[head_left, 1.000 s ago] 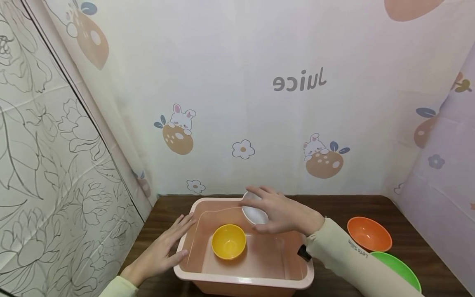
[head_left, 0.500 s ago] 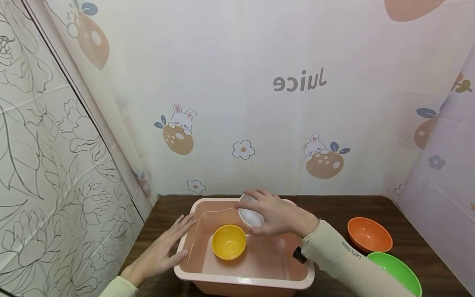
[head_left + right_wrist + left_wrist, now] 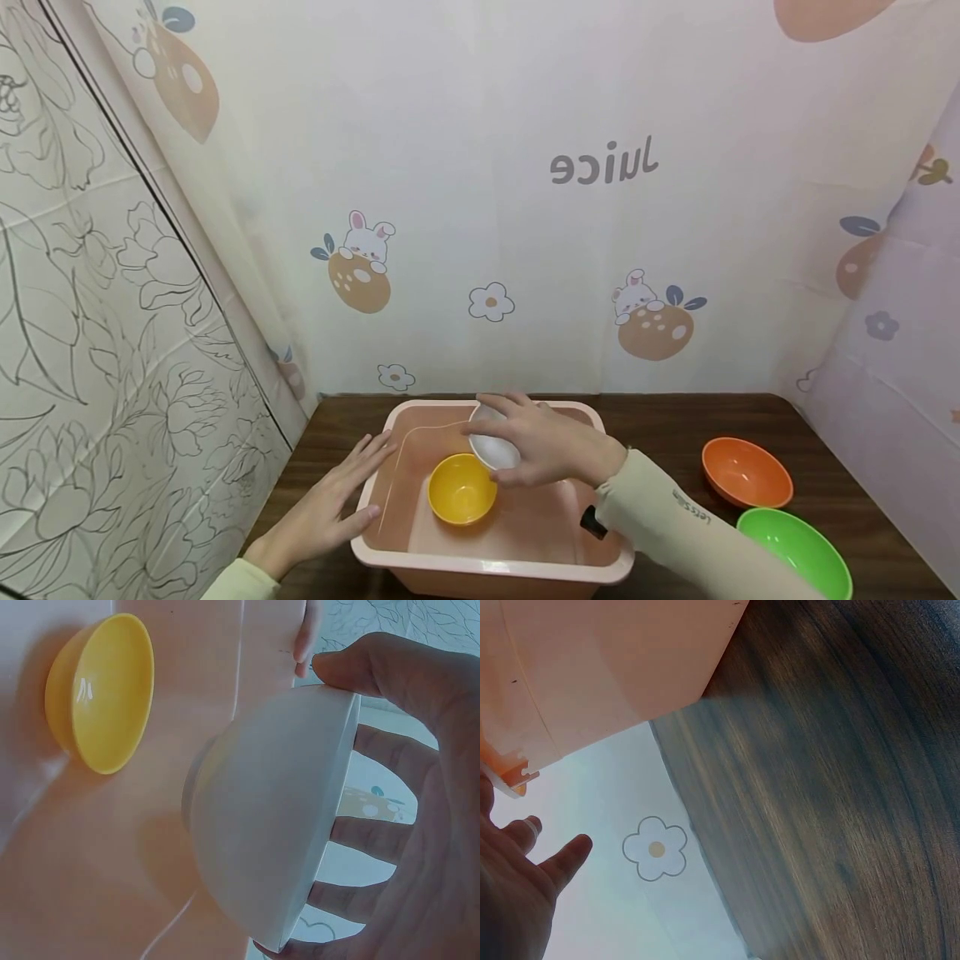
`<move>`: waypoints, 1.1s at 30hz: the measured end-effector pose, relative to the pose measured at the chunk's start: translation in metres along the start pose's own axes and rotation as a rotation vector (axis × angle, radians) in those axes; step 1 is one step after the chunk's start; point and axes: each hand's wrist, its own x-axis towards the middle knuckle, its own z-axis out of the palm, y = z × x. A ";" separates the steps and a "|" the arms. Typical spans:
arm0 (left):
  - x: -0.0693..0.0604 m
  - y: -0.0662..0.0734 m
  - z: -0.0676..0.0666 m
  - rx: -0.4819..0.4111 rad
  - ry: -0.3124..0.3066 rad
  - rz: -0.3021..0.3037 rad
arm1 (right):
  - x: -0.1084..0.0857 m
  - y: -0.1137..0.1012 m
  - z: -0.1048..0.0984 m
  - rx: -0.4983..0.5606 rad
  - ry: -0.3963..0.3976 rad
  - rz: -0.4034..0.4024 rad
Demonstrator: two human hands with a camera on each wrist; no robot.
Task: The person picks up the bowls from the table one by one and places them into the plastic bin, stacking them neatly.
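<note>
A white bowl point(image 3: 493, 442) is gripped by its rim in my right hand point(image 3: 543, 442), above the inside of a pink plastic tub point(image 3: 491, 567). In the right wrist view the white bowl point(image 3: 262, 810) shows its outer side, thumb at one edge and fingers along the rim. Below it and to the left, a yellow bowl point(image 3: 462, 490) sits upright on the tub's floor. My left hand point(image 3: 326, 504) rests against the tub's left rim with its fingers straight. The left wrist view shows that hand point(image 3: 517, 877) beside the tub's outer wall point(image 3: 607, 667).
On the dark wooden table point(image 3: 667, 417), right of the tub, stand an orange bowl point(image 3: 747, 472) and a green bowl point(image 3: 798, 550). The green one is partly covered by my right sleeve point(image 3: 675, 517). A printed curtain point(image 3: 480, 208) hangs behind the table.
My right hand has carried the white bowl leftward and slightly down, closer to the yellow bowl. The left hand has stayed on the rim. More of the green bowl now shows.
</note>
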 end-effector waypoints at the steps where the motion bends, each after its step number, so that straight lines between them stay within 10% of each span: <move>1: 0.000 0.000 0.000 -0.001 -0.001 -0.001 | 0.001 -0.001 0.001 -0.002 0.002 -0.001; 33: 0.000 0.000 0.000 -0.014 -0.005 -0.001 | 0.017 -0.018 0.026 -0.050 -0.065 -0.036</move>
